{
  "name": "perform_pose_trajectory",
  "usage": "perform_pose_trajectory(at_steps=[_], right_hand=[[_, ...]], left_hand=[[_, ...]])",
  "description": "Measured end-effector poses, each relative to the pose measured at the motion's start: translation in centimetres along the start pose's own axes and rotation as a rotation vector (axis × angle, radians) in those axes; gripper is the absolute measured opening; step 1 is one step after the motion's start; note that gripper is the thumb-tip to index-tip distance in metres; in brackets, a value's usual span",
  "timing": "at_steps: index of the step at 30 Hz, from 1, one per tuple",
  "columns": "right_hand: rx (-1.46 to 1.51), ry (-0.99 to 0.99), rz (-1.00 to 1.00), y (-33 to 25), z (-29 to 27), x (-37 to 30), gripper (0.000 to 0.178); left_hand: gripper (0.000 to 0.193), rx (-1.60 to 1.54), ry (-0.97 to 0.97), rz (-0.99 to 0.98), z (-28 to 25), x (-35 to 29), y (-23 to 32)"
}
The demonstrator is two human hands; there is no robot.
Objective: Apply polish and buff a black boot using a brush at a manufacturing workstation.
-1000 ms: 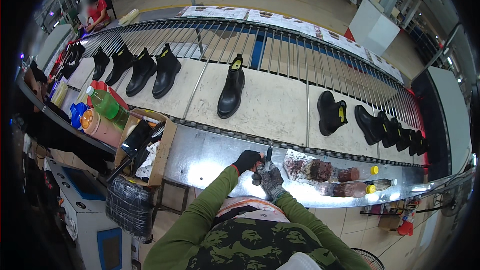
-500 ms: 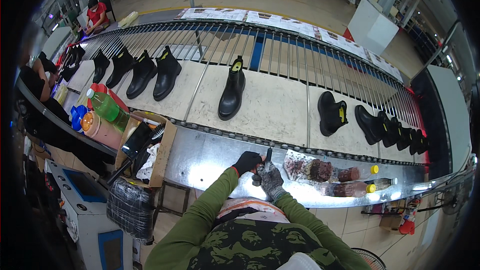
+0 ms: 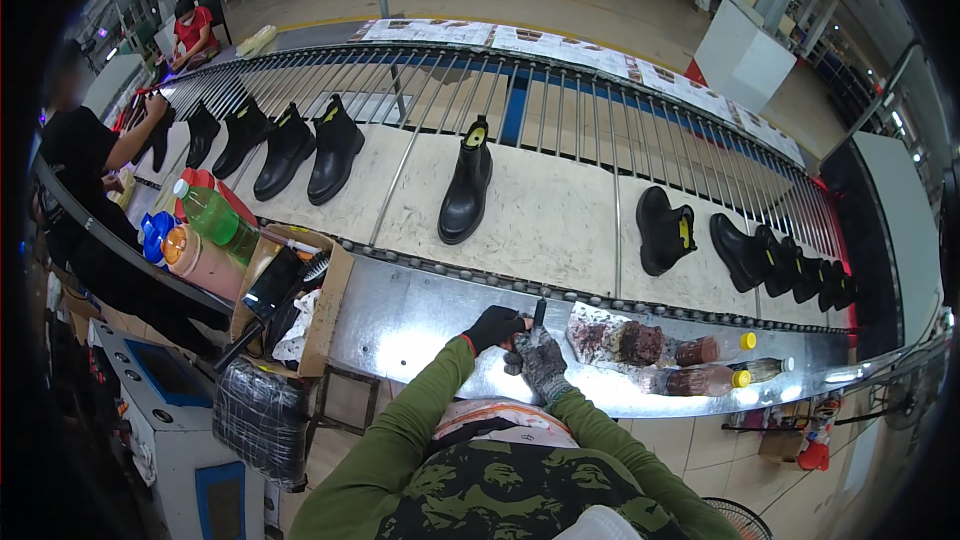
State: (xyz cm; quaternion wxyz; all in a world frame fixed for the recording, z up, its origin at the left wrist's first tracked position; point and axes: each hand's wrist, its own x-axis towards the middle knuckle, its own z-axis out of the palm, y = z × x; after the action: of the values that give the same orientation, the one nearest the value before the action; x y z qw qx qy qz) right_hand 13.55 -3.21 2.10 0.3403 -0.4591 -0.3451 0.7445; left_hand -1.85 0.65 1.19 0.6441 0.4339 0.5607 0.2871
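Observation:
My left hand (image 3: 494, 328), in a black glove with bare fingertips, is closed just over the steel ledge, its fingertips meeting my right hand. What it pinches, if anything, is hidden. My right hand (image 3: 542, 364), in a grey knit glove, is curled around a short black stick-like piece (image 3: 540, 312) that points up and away from me. Beyond my hands, a black ankle boot (image 3: 466, 185) with a yellow lining stands on the pale conveyor. Another black boot (image 3: 662, 232) rests farther right, its opening turned to the right.
The steel ledge (image 3: 400, 315) holds a dark-stained cloth (image 3: 600, 332), a brown clump (image 3: 641, 342) and bottles with brown liquid (image 3: 705, 380). A cardboard box of tools (image 3: 335, 285) and a green bottle (image 3: 215, 220) stand left. Several boots (image 3: 335, 152) line the conveyor; a co-worker (image 3: 85, 160) stands far left.
The co-worker at the far left has straightened up and now has a hand raised at a dark boot. My hands have hardly moved, and the nearby boots look almost unchanged.

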Motion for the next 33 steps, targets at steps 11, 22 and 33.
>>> perform_pose_trajectory(at_steps=[11,22,33], right_hand=[[0.017,-0.049,0.014,-0.1,-0.4,0.2,0.034],[0.062,-0.039,0.049,-0.5,-0.1,0.0,0.032],[0.166,-0.023,0.019,-0.1,-1.2,0.3,0.028]], left_hand=[[0.035,0.033,0.049,0.022,0.5,-0.1,0.1],[0.024,-0.165,0.083,0.226,1.1,-0.6,-1.5],[0.018,0.14,0.258,0.465,2.2,-0.3,-3.0]])
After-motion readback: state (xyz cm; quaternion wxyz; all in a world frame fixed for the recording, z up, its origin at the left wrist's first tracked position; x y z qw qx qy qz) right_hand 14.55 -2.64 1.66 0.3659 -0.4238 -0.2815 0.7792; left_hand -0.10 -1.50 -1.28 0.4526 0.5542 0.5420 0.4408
